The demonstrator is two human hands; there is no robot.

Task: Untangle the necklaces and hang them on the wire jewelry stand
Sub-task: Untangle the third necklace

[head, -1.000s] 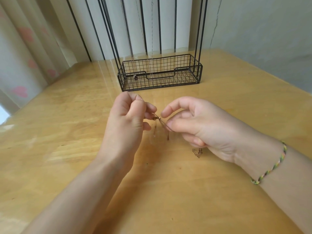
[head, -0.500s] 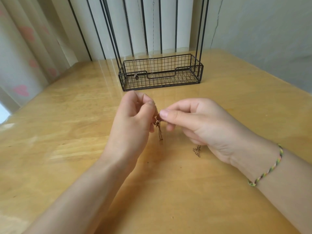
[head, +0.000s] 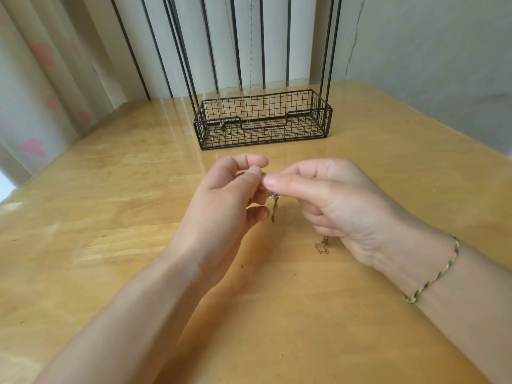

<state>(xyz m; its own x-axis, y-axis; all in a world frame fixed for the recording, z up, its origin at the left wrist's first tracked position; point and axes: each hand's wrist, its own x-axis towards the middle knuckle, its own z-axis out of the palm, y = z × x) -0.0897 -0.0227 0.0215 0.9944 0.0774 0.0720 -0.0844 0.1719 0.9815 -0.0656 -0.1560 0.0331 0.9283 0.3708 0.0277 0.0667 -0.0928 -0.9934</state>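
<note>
A thin gold-brown necklace chain hangs between my two hands above the wooden table. My left hand pinches its upper part with thumb and fingertips. My right hand pinches the same spot from the right, thumb tip against my left fingers. A loose bit of chain lies on the table under my right palm. The black wire jewelry stand stands behind, with thin chains hanging down into its basket and a small pendant at the left.
The wooden table has a glossy top. Curtains with pink hearts hang at the left and a grey wall stands at the right. A woven bracelet circles my right wrist.
My hands have come together: a second ago they were apart with the chain stretched between them, now the fingertips meet on it. Both hands have risen slightly toward the stand.
</note>
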